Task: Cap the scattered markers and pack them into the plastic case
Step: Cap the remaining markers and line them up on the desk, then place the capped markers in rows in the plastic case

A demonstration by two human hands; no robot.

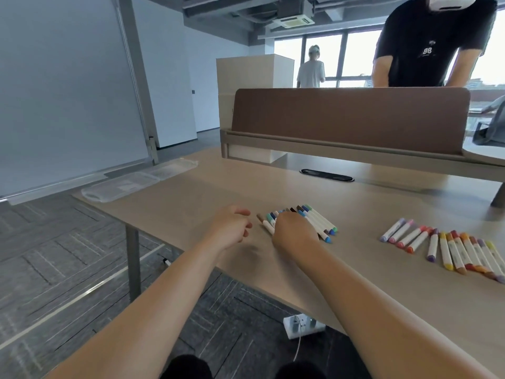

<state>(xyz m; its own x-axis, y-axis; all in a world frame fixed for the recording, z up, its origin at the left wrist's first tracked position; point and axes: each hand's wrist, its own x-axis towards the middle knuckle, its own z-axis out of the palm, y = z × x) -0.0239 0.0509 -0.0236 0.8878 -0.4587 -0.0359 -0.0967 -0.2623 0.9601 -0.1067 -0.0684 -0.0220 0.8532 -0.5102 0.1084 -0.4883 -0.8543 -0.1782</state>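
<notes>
While the right hand [293, 232] is lying on top of a bundle of markers [318, 224] near the middle of the table [205, 192], its fingers are curling down over the white barrels and holding them together. The markers in this bundle are carrying blue, green and brown caps, and their ends are sticking out on both sides of the hand. The left hand [229, 228] is hovering just beside the bundle, on its left side, with the fingers loosely curled and holding nothing. A second group of markers [448, 247] is lying in a fan near the right edge of the table, well apart from both hands, showing purple, pink, red, orange and yellow caps. The plastic case [123, 184], clear and lying open with its two halves flat, is resting along the far left edge, close to the far left corner and far from the markers. A brown divider panel [349, 119] is standing along the far edge, with a dark cable port [326, 175] in front of it. A person in a black shirt [426, 42] is leaning behind the panel, and a person in a pale shirt [311, 72] is standing further back. A whiteboard [62, 91] is standing at the left, and a white power strip [303, 325] is lying on the floor under the near edge.
</notes>
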